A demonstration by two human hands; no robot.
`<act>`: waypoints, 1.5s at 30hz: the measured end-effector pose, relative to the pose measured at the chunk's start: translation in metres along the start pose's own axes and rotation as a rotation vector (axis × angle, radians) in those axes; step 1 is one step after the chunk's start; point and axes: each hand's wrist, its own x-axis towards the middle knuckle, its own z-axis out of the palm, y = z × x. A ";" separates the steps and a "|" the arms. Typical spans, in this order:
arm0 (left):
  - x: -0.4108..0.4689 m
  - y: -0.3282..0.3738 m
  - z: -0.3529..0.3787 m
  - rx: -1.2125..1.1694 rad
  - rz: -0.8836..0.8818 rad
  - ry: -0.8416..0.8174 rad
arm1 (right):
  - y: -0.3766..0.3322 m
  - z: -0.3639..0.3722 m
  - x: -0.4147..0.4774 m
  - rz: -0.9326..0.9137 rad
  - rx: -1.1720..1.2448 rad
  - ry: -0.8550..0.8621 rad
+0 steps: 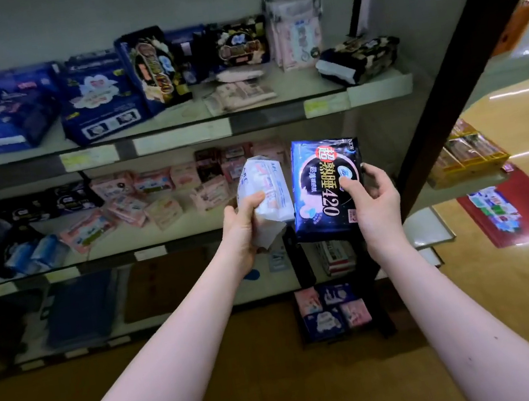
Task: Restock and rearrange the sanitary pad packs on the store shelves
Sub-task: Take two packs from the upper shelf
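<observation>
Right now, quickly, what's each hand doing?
The left hand grips the white pack.
The right hand grips the dark blue pack.

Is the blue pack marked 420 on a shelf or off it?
Off it: the right hand holds the blue pack upright in front of the shelves.

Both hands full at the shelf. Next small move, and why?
Probably raise the right hand and set its blue pack on the upper shelf, beside the similar dark packs there. The left hand grips a white pack, so neither is free yet.
</observation>
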 end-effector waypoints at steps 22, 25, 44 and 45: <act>0.021 -0.113 0.083 0.187 -0.126 0.184 | 0.082 -0.115 0.085 0.254 -0.047 -0.152; 0.041 -0.132 0.077 0.190 -0.215 0.186 | 0.106 -0.112 0.091 0.288 -0.058 -0.120; 0.228 -0.380 -0.019 0.398 -0.079 0.121 | 0.441 -0.158 0.143 0.679 -0.114 0.096; 0.236 -0.395 -0.023 0.398 -0.074 0.121 | 0.460 -0.166 0.144 0.709 -0.116 0.127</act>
